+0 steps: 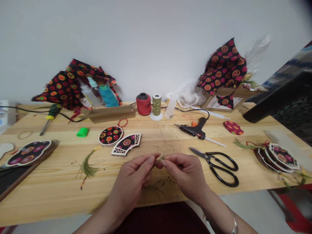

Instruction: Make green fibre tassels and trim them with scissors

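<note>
My left hand (136,177) and my right hand (186,170) meet over the front middle of the wooden table (60,191). Both pinch a small bundle of green thread (159,159) between thumb and forefinger, fingers curled. Loose thread ends lie on the table under my hands. Just beyond lie a fan-shaped fabric piece (126,144) and a round fabric piece (110,135). A green tassel (87,167) lies to the left.
Black scissors (219,165) and a glue gun (195,129) lie to the right. Thread spools (143,104) stand at the back by a cardboard box (109,113) and patterned cloth (65,84). Stacks of fabric pieces sit at the left (28,154) and right (278,156) edges.
</note>
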{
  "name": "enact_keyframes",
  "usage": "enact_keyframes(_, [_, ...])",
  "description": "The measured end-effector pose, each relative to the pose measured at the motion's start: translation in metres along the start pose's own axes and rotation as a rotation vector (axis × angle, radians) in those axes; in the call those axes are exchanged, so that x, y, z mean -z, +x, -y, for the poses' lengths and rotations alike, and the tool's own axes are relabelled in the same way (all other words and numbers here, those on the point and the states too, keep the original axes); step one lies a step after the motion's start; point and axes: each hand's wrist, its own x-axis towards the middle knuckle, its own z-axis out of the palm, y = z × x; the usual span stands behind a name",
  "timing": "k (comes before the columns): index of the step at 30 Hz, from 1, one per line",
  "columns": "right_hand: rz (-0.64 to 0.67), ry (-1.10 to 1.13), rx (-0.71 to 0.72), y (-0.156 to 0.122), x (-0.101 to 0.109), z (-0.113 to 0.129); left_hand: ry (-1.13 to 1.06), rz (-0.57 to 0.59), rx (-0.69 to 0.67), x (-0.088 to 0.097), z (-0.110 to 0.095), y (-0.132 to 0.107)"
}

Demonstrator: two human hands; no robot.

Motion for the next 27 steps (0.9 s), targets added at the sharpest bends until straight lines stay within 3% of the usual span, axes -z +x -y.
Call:
enact_keyframes(8, [0.021, -0.041, 0.041, 0.0008, 0.0015, -0.0018, 0.204, 0.108, 0.005, 0.0036, 0.0005, -0.0014])
enact_keyframes(11, [0.028, -0.04, 0.033, 0.0002, 0.0019, -0.0009, 0.105, 0.109, 0.055, 0.0014, -0.0013, -0.0004])
enact_keyframes(20, [0.046, -0.096, 0.022, -0.0003, 0.0065, -0.009, -0.254, 0.239, 0.393, 0.0065, -0.001, 0.0049])
enact_keyframes(27, [0.046, -0.112, 0.035, -0.0013, 0.0077, -0.009, -0.289, 0.218, 0.423, 0.0078, 0.0013, 0.0057])
